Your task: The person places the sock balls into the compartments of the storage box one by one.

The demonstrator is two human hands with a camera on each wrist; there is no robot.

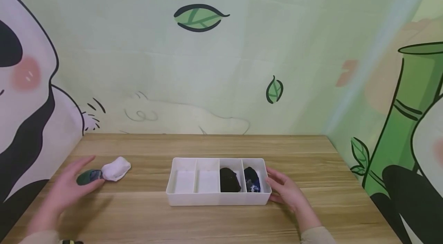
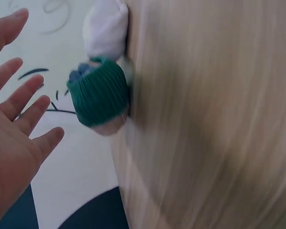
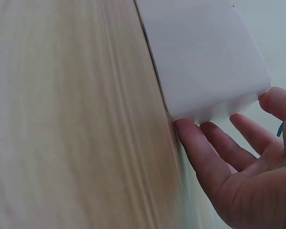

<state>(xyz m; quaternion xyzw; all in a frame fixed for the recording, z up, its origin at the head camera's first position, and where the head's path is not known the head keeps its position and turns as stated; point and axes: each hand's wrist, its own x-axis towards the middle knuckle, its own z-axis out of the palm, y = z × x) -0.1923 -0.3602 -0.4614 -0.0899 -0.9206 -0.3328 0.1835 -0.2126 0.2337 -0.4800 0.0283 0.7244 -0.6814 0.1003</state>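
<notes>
On the left of the table lies a green ribbed rolled-up sock (image 1: 83, 177) with a blue patch, right against a white rolled-up sock (image 1: 116, 169). My left hand (image 1: 65, 188) is spread around the near side of the green sock, thumb and fingers apart; in the left wrist view the fingers stand clear of it. A white divided box (image 1: 218, 199) sits mid-table. Its two right compartments hold a black bundle (image 1: 230, 180) and a dark blue patterned bundle (image 1: 252, 180). My right hand (image 1: 288, 192) touches the box's right end with extended fingertips.
The wooden table (image 1: 145, 221) ends at the back against a wall cloth (image 1: 138, 63) printed with leaves, pandas and bamboo. A small black-and-yellow item (image 1: 71, 242) shows at the bottom edge beside the left sleeve.
</notes>
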